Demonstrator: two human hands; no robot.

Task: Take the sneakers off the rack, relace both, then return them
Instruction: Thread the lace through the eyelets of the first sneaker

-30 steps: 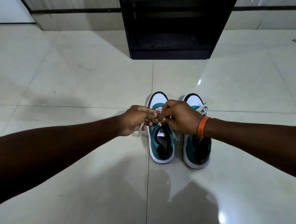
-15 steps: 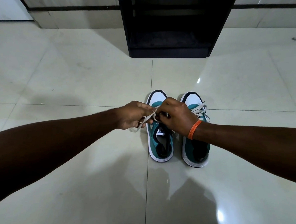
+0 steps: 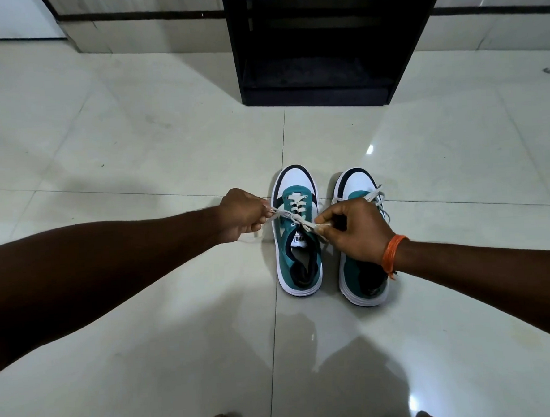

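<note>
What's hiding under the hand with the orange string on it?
The other sneaker. Its white toe and some laces peek out past the right hand, but the hand covers its tongue and most eyelets.

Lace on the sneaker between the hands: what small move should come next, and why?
Probably a short outward tug to seat the knot. The left hand and right hand each pinch the lace, which runs taut between them, crossing above the tongue of the sneaker.

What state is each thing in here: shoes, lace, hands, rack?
left sneaker: on the floor, knot unfinished
right sneaker: on the floor, laced
lace: pulled taut sideways, crossed once
left hand: grips one end
right hand: pinches the other end
rack: upright behind the sneakers
</note>
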